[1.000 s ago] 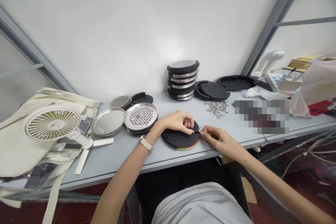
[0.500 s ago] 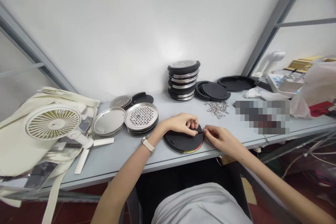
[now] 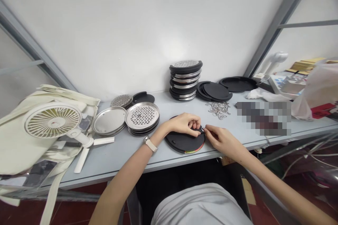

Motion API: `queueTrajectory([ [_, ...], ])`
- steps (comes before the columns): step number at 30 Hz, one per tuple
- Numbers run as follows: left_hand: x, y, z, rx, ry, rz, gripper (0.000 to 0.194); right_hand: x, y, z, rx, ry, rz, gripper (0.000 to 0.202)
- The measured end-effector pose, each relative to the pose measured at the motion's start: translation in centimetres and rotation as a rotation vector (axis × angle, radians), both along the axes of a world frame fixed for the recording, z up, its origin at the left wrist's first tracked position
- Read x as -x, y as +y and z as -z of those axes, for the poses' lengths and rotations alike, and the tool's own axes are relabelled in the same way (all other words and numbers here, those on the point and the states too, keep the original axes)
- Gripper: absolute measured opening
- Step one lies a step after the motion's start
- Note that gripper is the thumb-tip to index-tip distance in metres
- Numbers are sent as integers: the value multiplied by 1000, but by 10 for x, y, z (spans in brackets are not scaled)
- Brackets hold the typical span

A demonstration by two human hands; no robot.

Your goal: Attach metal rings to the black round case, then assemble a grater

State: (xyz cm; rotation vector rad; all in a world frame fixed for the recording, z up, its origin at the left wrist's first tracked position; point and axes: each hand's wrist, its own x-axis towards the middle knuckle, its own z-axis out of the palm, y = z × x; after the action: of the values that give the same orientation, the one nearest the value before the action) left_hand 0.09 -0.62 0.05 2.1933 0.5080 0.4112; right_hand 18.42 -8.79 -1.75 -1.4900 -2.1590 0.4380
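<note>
A round black disc [image 3: 185, 142] with a red, yellow and green strip along its near right edge lies on the table in front of me. My left hand [image 3: 186, 124] rests across its far part, fingers curled and thumb against the surface. At the disc's right rim, my right hand [image 3: 220, 137] pinches a small metal wire loop [image 3: 203, 129] between thumb and fingertips. Whether the loop passes through the disc is too small to tell. Behind the hands lies a pile of similar metal loops [image 3: 218, 109].
Left of the disc are stacked perforated metal plates [image 3: 142, 116], plain metal plates [image 3: 109, 121] and a white fan [image 3: 54, 122] on a pale bag. A tall stack of discs [image 3: 185, 81] stands by the wall, with black discs [image 3: 215, 91] beside it. Plastic bags [image 3: 314, 88] lie right.
My right fingertips and the metal loop have shifted slightly left, toward the black disc's rim. My left hand stays nearly where it was on the disc.
</note>
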Motion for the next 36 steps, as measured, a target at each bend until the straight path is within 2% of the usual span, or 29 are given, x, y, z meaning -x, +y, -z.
queueTrajectory([
  [12,-1,0,2,32,-15,-1,20,-1,2,8,-28,-85,-23,24],
  [23,-2,1,6,60,-23,-7,20,0,2,4,-52,-119,-29,24],
  [29,-3,-2,4,-2,-24,-32,19,-4,1,4,-50,-104,-19,25],
  [33,-3,-4,-2,-83,11,-28,37,-8,-2,5,-30,-54,-10,27],
  [36,-2,-3,-4,-167,25,-63,30,-8,-6,8,-40,-13,-26,30],
])
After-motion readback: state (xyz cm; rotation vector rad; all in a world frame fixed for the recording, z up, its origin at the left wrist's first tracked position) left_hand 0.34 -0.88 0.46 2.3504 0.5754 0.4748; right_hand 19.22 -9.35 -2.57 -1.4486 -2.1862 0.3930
